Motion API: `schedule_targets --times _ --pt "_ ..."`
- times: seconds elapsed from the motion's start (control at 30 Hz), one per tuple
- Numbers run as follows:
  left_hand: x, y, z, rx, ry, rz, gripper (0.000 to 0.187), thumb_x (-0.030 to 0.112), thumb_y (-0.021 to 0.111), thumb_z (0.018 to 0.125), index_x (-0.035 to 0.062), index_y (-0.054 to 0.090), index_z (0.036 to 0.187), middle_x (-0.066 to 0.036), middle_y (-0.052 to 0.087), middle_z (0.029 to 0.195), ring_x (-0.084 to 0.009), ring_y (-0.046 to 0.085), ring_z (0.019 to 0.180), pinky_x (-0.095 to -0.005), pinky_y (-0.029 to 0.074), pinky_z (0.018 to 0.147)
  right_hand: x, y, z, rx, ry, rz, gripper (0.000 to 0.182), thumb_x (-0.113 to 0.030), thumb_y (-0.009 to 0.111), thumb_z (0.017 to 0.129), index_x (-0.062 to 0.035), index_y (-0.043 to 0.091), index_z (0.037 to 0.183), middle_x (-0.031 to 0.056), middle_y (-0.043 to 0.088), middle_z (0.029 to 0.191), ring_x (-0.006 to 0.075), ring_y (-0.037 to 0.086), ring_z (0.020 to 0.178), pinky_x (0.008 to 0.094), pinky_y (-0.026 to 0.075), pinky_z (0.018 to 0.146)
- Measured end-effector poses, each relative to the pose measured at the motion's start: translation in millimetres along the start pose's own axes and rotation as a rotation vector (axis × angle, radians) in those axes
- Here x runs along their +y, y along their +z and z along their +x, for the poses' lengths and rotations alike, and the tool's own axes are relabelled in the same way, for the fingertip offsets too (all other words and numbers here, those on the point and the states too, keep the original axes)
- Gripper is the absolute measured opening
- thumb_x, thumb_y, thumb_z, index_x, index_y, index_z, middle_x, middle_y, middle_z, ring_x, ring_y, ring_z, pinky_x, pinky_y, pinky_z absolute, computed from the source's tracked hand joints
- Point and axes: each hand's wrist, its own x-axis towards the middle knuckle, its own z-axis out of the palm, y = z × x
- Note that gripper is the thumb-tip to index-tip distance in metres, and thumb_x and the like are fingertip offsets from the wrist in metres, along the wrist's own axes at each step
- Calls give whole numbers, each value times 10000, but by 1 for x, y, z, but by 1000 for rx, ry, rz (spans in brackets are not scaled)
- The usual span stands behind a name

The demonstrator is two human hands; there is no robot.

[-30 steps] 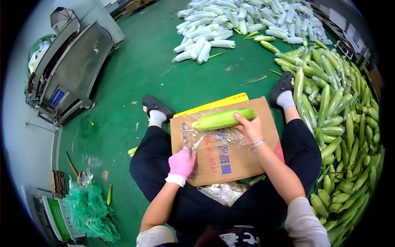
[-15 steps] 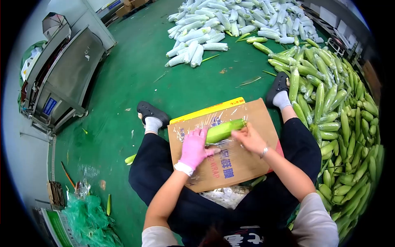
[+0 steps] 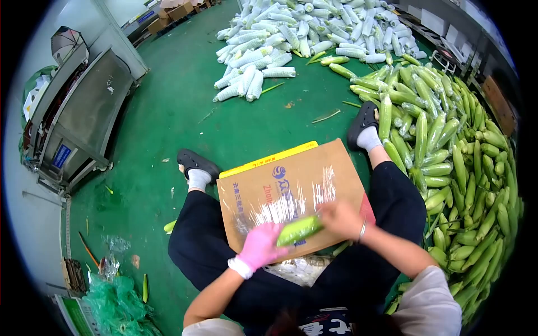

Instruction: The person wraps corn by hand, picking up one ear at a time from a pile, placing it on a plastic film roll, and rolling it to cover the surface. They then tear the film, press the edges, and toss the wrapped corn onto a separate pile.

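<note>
Near the box's (image 3: 246, 193) near edge, one corn (image 3: 300, 230), right end tilted toward the far side. Left hand (image 3: 261, 246), pink-gloved, clamped on its left end. Right hand (image 3: 341, 218) blurred at its right end, can't tell if gripping. Clear film (image 3: 277, 212) on box beyond corn. Corn heap (image 3: 434, 131) on floor (image 3: 151, 196), right.

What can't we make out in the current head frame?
All head view:
- Right hand: motion blur hides its exact grip.
- Corn ear: near end covered by the gloved left hand.
- Cardboard: some lower print hidden by the ear and hands.
- Netted pile: far side cut off by top edge.
- Green plastic: cut off at bottom edge.
</note>
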Motion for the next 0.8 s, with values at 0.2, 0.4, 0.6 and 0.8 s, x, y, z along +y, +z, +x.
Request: schedule_targets --times 0.2,0.4,0.6,0.8 --pt "-8 -2 23 302 -182 137 712 423 766 772 -17 518 1274 -216 542 1201 -383 497 1127 -481 393 981 -14 20 54 209 -236 -510 488 -365 651 875 -6 599 1201 202 539 1230 377 494 1146 494 389 1002" --pt "-29 14 55 238 -115 276 720 369 816 708 -11 524 1245 -197 565 1158 -382 518 1068 -490 391 961 -29 23 152 -437 -269 -4 520 -440 441 1007 -5 621 1227 248 598 1278 389 551 1214 457 403 1058" --pt "-36 11 64 252 -30 254 676 374 861 622 -47 588 1075 -181 622 977 -362 575 925 -451 441 853 -30 28 162 -624 -227 -64 673 -531 332 1023 20 542 1346 251 516 1401 387 473 1317 426 344 1122" --pt "-43 13 65 324 91 269 659 390 869 629 -62 583 1013 -205 600 905 -388 572 852 -464 465 766 -26 35 167 -662 -256 -74 716 -559 320 1016 36 531 1354 253 491 1428 382 462 1328 426 351 1111"
